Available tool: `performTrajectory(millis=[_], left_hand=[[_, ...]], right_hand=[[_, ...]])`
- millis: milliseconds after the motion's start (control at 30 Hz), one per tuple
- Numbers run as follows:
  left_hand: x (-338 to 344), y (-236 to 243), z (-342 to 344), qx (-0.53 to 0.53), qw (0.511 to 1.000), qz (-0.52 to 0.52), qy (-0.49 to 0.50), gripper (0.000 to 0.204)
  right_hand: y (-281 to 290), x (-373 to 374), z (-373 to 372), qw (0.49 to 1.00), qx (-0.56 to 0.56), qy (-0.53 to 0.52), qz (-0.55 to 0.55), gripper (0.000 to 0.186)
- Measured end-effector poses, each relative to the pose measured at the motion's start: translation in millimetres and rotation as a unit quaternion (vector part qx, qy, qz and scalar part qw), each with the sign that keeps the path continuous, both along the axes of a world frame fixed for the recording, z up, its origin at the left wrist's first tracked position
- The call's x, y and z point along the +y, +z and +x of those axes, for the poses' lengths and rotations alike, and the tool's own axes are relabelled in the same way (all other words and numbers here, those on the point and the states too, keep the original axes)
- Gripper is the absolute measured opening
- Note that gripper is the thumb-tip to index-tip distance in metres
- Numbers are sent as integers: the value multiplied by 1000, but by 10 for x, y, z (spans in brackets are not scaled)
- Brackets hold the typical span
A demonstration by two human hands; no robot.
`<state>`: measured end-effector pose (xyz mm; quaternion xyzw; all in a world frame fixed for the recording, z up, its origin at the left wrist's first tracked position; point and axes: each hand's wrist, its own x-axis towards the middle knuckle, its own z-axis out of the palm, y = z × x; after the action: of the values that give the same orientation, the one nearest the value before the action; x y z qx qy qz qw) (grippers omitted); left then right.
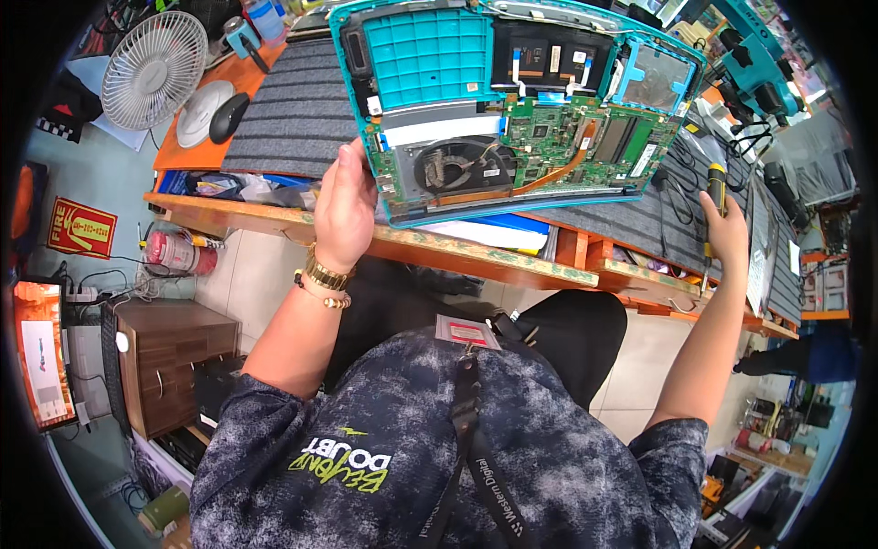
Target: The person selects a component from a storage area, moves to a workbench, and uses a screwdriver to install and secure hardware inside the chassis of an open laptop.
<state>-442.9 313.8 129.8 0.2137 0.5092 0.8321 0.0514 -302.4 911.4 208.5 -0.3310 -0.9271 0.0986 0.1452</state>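
Left hand (345, 209): we see its fingers closed on the near-left corner of the opened teal laptop base (512, 101), thumb up along the edge.
Right hand (727, 229): fingers wrapped around a yellow-and-black screwdriver (715, 188), held upright at the right end of the desk (512, 265), well apart from the laptop.
Laptop position: insides facing us, over the grey ribbed mat (293, 114) — whether the far edge rests on the mat or hangs free, we cannot tell.
Long axis: runs left to right across the scene, right end dipping slightly nearer; the fan (460, 166) and green circuit board (572, 137) sit along the near edge, the teal grid panel at far left.
Risk, grip: we judge a one-corner hold weak for a wide shell — it could twist or slip and knock against the desk edge.
Risk, parts: exposed board and flat ribbon cables could snag or get touched by the fingers near the fan.
Risk, tool: the screwdriver tip could scratch the board if brought in carelessly.
Around: white desk fan (154, 69) and black mouse (229, 116) at far left.
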Motion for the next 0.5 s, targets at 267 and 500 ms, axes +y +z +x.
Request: performTrajectory(millis=[267,500], left_hand=[[-33,-57,-31,-21,999,18,-15,68],[-57,-71,-4,-7,1000,-23,4,67]], right_hand=[[-179,-101,-94,998,-33,-28,54,73],[-292,-867,9,934,334,98,84,37]])
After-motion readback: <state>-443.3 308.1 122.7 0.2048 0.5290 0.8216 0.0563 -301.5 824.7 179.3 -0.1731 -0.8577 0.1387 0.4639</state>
